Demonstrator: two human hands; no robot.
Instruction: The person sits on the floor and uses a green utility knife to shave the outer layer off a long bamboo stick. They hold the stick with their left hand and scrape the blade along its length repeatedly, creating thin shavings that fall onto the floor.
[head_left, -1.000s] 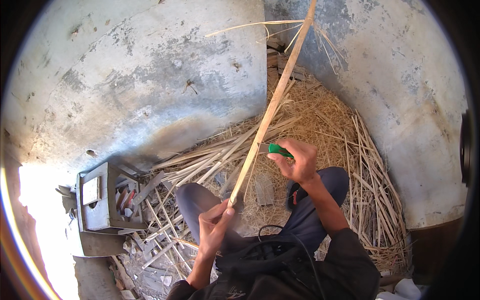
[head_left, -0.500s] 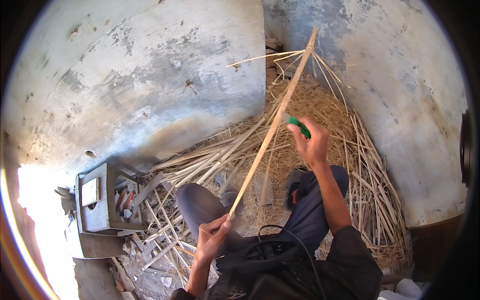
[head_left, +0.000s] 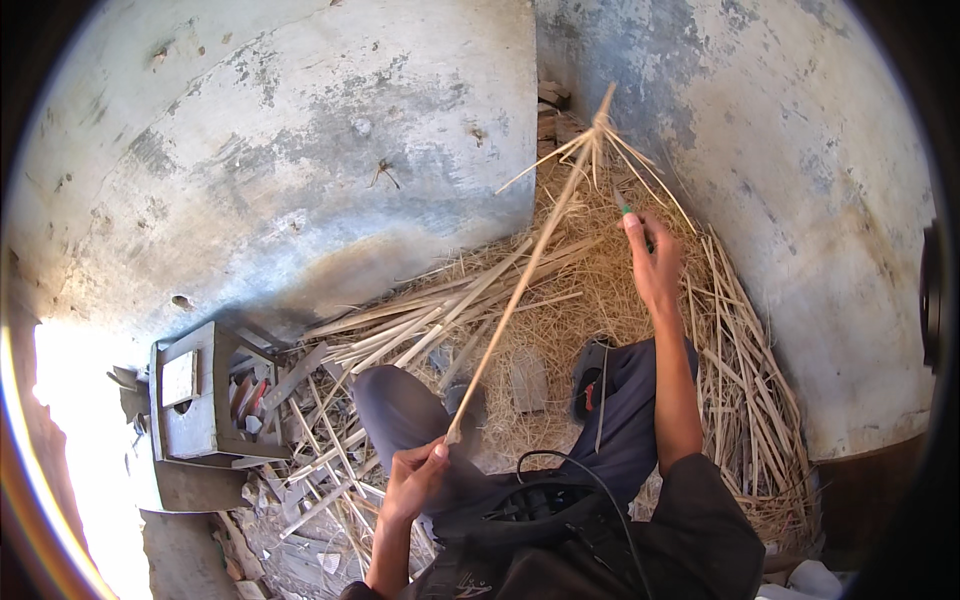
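Observation:
My left hand is closed round the near end of a long, pale wooden stick, in front of my bent left knee. The stick slants away up to the right, and thin strips curl out on both sides near its far tip. In my right hand is a knife with a green handle, its blade pointing away from me. The blade is to the right of the stick, apart from it and below the peeled strips.
Fine shavings cover the floor between my legs and the walls. Split sticks lie in piles at left and right. A worn wooden box with odds and ends stands at the left. A black cable loops across my lap.
My right hand and the knife have moved away and to the right, off the stick. The stick's far end has dipped and swung slightly left. My left hand keeps its hold.

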